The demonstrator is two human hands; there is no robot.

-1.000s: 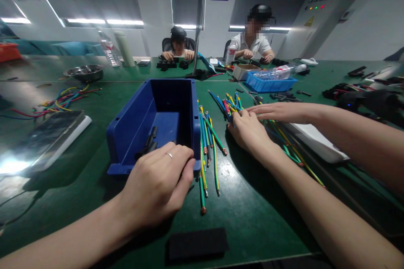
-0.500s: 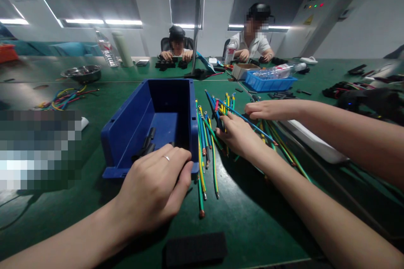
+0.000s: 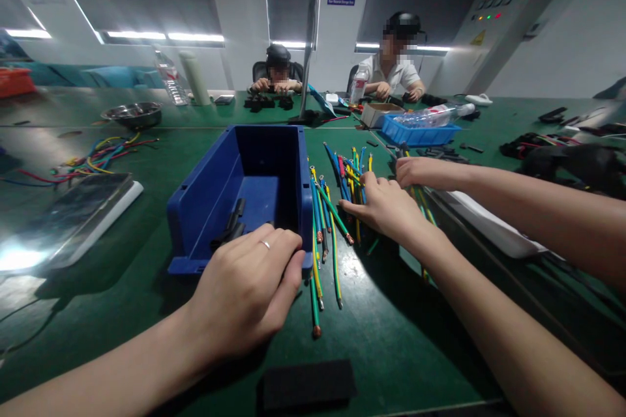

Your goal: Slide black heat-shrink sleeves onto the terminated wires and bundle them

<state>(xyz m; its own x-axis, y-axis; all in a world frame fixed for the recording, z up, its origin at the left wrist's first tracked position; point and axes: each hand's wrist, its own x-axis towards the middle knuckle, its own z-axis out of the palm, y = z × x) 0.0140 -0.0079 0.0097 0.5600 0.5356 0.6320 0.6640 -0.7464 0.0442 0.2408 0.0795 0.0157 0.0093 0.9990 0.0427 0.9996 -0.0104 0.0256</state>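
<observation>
My left hand (image 3: 249, 280) is curled over the front edge of a dark blue plastic bin (image 3: 200, 208), its thumb outside near the right corner and its fingertips hidden. Inside the bin lie a few black pieces (image 3: 232, 225). My right hand (image 3: 391, 208) reaches onto a pile of short cut wires (image 3: 345, 176), blue, yellow and green, with metal ends. Its thumb points left, apart from the fingers, whose tips are partly hidden among the wires. More yellow-green wires (image 3: 336, 267) lie between the bin and that hand, some with bare copper ends.
Another person's hand (image 3: 425, 171) comes in from the right beside mine. A black block (image 3: 309, 384) lies in front, a phone-like device (image 3: 88, 215) at left. Behind are a metal bowl (image 3: 134, 115), a light blue tray (image 3: 415, 132) with a bottle, and two seated people.
My right hand has moved slightly right over the wires, and the long blue wire across it no longer shows there. My left hand stays on the bin. The view has shifted a little.
</observation>
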